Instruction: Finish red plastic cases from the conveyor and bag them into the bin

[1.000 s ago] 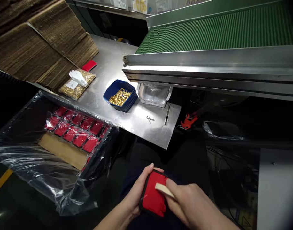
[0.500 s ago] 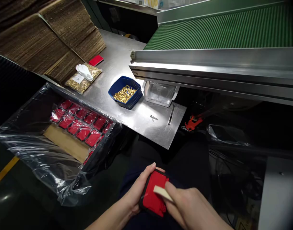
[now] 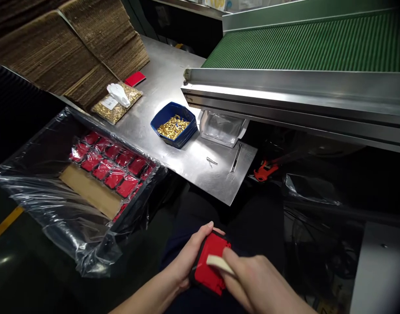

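Low in the view, over my lap, my left hand [image 3: 186, 259] is wrapped around the edge of a small red and black plastic case [image 3: 213, 244], red face up. In my right hand [image 3: 254, 277] is a flat cream-coloured stick [image 3: 216, 261], blurred a little. Its blunt end lies over the red face; whether it touches the surface I cannot tell. The fingers of my right hand partly cover the case's right edge.
To the left, a plastic-lined crate [image 3: 88, 244] holds several red cases and a cardboard strip [image 3: 91, 192]. On the metal table [image 3: 216, 187] stand a blue bin [image 3: 183, 139] of gold-coloured pieces and a clear tray [image 3: 219, 128]. A green conveyor [image 3: 301, 46] runs at upper right.
The stick and my right hand have shifted slightly left across the red face. My left hand keeps its hold on the case. The whole background has shifted slightly with the camera.
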